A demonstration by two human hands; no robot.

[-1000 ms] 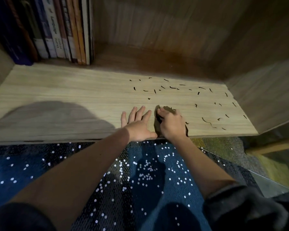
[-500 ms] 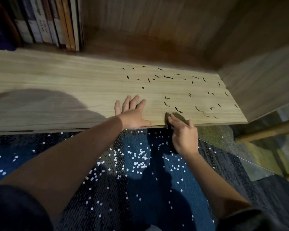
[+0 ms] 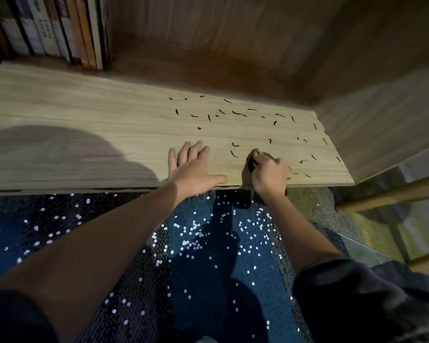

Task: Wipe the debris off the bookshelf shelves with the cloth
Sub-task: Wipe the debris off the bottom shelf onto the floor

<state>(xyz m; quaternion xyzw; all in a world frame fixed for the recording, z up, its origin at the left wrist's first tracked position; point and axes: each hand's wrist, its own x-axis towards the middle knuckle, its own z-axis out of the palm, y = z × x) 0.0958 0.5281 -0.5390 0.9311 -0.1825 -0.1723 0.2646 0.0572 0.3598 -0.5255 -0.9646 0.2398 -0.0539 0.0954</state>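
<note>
A light wooden shelf of the bookshelf runs across the view. Several small dark slivers of debris lie scattered over its right half. My right hand grips a small dark cloth near the shelf's front edge, with the cloth mostly hidden under the fingers. Debris lies just left, right and beyond it. My left hand rests flat on the shelf to the left of the cloth, fingers straight and spread.
A row of upright books stands at the back left. The bookshelf's side wall closes the shelf on the right. Below the front edge lies dark blue carpet speckled with white bits. A wooden frame shows at the right.
My right hand pulled the cloth back to the shelf's front edge, then moved forward onto the shelf again, slightly to the right. My left hand stayed flat in place.
</note>
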